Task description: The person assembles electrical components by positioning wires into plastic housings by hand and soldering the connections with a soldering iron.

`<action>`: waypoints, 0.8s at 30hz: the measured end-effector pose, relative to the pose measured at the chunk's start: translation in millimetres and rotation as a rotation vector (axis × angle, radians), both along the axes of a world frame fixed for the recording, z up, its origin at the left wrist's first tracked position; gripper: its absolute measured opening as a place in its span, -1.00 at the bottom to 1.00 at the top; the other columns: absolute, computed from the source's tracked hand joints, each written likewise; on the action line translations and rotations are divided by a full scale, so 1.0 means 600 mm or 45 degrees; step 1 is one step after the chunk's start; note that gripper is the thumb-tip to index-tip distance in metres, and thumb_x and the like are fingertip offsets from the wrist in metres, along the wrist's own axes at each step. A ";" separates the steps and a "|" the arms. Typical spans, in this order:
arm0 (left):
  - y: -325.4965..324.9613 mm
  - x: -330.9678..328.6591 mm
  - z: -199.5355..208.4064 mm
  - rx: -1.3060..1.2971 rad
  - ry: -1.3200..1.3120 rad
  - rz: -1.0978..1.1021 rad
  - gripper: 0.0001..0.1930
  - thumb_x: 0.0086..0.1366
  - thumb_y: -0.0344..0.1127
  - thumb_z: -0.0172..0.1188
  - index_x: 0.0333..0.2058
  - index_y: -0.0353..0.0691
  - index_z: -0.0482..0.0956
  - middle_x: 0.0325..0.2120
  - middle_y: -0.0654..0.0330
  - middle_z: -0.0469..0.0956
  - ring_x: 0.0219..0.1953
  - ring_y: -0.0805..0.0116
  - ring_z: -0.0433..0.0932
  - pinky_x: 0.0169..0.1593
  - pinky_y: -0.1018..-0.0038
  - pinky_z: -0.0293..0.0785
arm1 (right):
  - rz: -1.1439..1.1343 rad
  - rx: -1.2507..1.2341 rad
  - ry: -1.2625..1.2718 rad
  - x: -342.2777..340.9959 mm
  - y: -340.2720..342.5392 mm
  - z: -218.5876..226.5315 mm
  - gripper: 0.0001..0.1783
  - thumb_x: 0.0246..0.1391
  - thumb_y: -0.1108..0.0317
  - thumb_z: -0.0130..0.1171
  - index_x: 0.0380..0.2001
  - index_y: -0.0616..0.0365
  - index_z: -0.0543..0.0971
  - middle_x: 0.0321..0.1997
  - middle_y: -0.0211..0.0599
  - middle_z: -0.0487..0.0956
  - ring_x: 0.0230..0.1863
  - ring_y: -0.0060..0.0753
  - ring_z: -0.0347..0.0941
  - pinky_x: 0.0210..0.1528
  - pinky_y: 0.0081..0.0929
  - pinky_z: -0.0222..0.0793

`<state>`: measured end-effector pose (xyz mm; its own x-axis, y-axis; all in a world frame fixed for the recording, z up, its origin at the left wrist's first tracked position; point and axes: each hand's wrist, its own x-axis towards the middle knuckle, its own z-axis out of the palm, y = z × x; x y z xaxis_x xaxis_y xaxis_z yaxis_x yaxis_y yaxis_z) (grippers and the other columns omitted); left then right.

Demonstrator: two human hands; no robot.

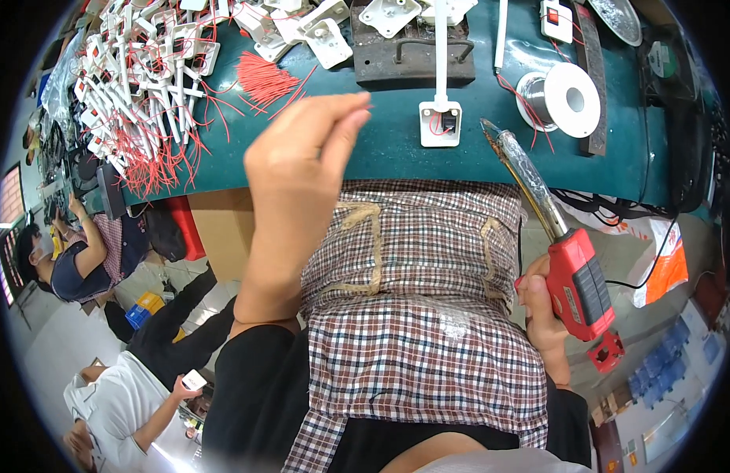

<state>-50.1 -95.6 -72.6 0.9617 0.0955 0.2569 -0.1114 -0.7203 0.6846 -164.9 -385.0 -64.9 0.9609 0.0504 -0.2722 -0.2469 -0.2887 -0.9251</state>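
Note:
My right hand [542, 311] grips the red handle of a soldering gun [576, 284]. Its long metal barrel slants up and to the left, and the tip stops short of a white plastic housing [441, 139], not touching it. That housing lies open on the green bench, a black part and a red wire inside, a long white tube running away from it. Left of it, my left hand [298, 154] hangs in the air with thumb and index finger pinched together; whether anything thin is between them cannot be seen. A bundle of short red wires [262, 79] lies beyond that hand.
White tubed housings with red wires [144, 94] are heaped at the left. A dark metal block [381, 67] carries more white housings. At the right are a solder spool [576, 101], a metal bar [592, 118] and a white switch housing [556, 25]. Other people are at the left.

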 end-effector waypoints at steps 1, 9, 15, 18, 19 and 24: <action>-0.007 -0.003 -0.003 -0.005 0.017 -0.079 -0.89 0.19 -0.50 0.36 -0.28 -0.26 0.72 -0.39 0.14 0.68 -0.40 0.29 0.67 -0.31 0.47 0.57 | -0.007 -0.006 -0.001 -0.001 0.000 -0.001 -0.88 0.26 0.41 0.10 -0.26 0.24 0.41 -0.48 -0.32 0.40 -0.62 -0.62 0.22 -0.52 -0.60 0.23; -0.061 -0.022 -0.038 0.066 -0.051 -0.238 -0.84 0.03 -0.48 0.44 -0.39 -0.15 0.67 -0.50 0.29 0.51 -0.55 0.32 0.55 -0.49 0.42 0.46 | 0.066 -0.126 0.002 -0.009 -0.023 -0.002 -0.88 0.14 0.48 0.23 -0.26 0.27 0.54 -0.42 -0.27 0.55 -0.46 -0.46 0.44 -0.37 -0.50 0.38; -0.079 -0.016 -0.041 0.124 -0.135 -0.223 -0.86 0.01 -0.53 0.45 -0.45 -0.23 0.66 -0.51 0.25 0.58 -0.50 0.40 0.57 -0.52 0.47 0.45 | 0.011 -0.153 0.019 -0.010 -0.015 -0.007 -0.79 -0.05 0.57 0.37 -0.27 0.27 0.66 -0.36 -0.20 0.67 -0.35 -0.25 0.65 -0.25 -0.37 0.55; -0.076 -0.012 -0.048 0.207 -0.202 -0.243 -0.84 -0.03 -0.54 0.45 -0.45 -0.21 0.66 -0.52 0.26 0.57 -0.49 0.35 0.57 -0.49 0.46 0.43 | 0.065 -0.181 -0.002 -0.008 -0.015 -0.009 -0.79 -0.08 0.57 0.38 -0.29 0.27 0.66 -0.38 -0.19 0.66 -0.38 -0.21 0.64 -0.28 -0.36 0.54; -0.076 -0.011 -0.050 0.216 -0.233 -0.244 -0.83 -0.05 -0.54 0.45 -0.45 -0.20 0.66 -0.52 0.26 0.57 -0.48 0.33 0.57 -0.47 0.45 0.43 | 0.075 -0.194 -0.032 -0.007 -0.014 -0.010 -0.79 -0.09 0.58 0.38 -0.30 0.27 0.65 -0.40 -0.19 0.65 -0.39 -0.19 0.63 -0.30 -0.36 0.53; -0.080 -0.012 -0.050 0.218 -0.218 -0.223 -0.83 -0.06 -0.54 0.45 -0.46 -0.20 0.66 -0.53 0.26 0.57 -0.48 0.32 0.57 -0.43 0.44 0.44 | 0.102 -0.170 -0.060 0.005 -0.007 -0.015 -0.82 -0.09 0.58 0.38 -0.35 0.28 0.63 -0.44 -0.20 0.61 -0.45 -0.17 0.58 -0.36 -0.34 0.49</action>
<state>-57.4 -143.6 -102.7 0.9009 -0.1271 0.4150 -0.3479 -0.7831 0.5154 -161.8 -389.0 -73.6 0.9672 0.0937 -0.2360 -0.1751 -0.4271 -0.8871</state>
